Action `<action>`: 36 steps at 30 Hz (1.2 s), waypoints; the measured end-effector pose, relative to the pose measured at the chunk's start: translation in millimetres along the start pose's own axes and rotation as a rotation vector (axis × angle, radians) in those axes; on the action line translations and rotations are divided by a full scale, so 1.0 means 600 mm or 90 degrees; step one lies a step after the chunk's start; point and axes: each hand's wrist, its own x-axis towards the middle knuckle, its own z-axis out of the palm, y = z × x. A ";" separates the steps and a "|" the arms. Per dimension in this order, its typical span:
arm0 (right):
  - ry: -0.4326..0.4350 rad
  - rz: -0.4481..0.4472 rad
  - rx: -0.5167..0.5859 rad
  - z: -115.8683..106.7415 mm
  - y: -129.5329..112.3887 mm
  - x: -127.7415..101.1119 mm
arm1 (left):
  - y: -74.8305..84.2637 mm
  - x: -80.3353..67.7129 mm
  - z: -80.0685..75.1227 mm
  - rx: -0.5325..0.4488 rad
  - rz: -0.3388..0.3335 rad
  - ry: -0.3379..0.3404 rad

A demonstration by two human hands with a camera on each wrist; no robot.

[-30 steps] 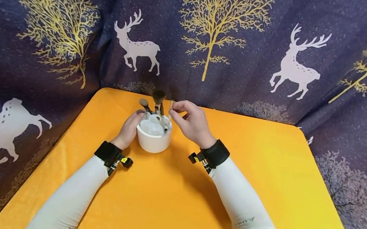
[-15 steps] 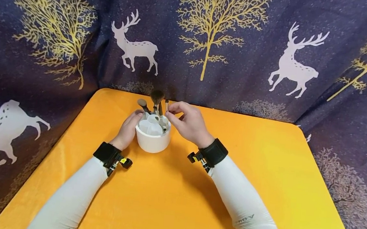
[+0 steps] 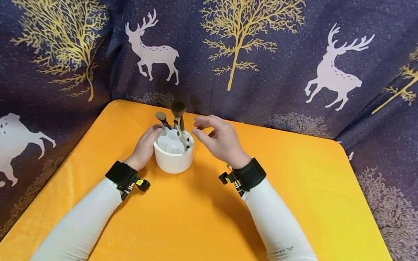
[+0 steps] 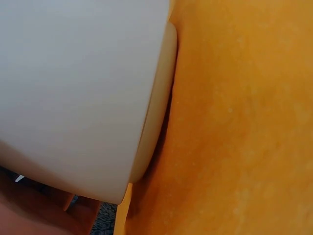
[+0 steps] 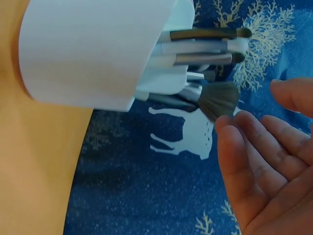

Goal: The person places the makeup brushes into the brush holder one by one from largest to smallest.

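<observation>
White holder: a round white brush holder [image 3: 173, 157] was seen standing upright on the far middle part of the orange table [image 3: 201, 221], divided inside into several compartments.
Brushes: a few makeup brushes [image 3: 178, 110] were stood in the holder's far compartments, heads up; a broad dark one was flanked by a smaller one leaning left and thin-handled ones on the right. Which compartment each occupied could not be told.
Left hand: the left hand [image 3: 147, 145] was laid against the holder's left wall, its fingers curved round the side and reaching the rim; in the left wrist view the white wall [image 4: 78, 88] filled most of the frame, resting on the orange surface.
Right hand: the right hand [image 3: 220, 140] was held just right of the holder, released, with fingers loosely spread and nothing between them; in the right wrist view the fingertips [image 5: 254, 127] were seen near the broad brush head [image 5: 217, 100] but apart from it.
Surroundings: a dark blue cloth [image 3: 275, 49] printed with white deer and golden trees was hung behind and beside the table.
Obstruction: the holder's left side was partly covered by the left hand in the head view.
</observation>
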 end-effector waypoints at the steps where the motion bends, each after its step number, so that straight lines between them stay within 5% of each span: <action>1: 0.003 0.002 -0.002 -0.003 0.001 -0.002 | 0.000 0.000 0.000 0.002 -0.001 -0.001; 25: -0.010 0.124 -0.080 -0.075 0.033 -0.056 | 0.003 0.002 0.002 0.001 -0.002 0.004; 36: -0.007 0.113 -0.089 -0.088 0.048 -0.087 | 0.003 -0.001 0.002 -0.005 -0.009 -0.004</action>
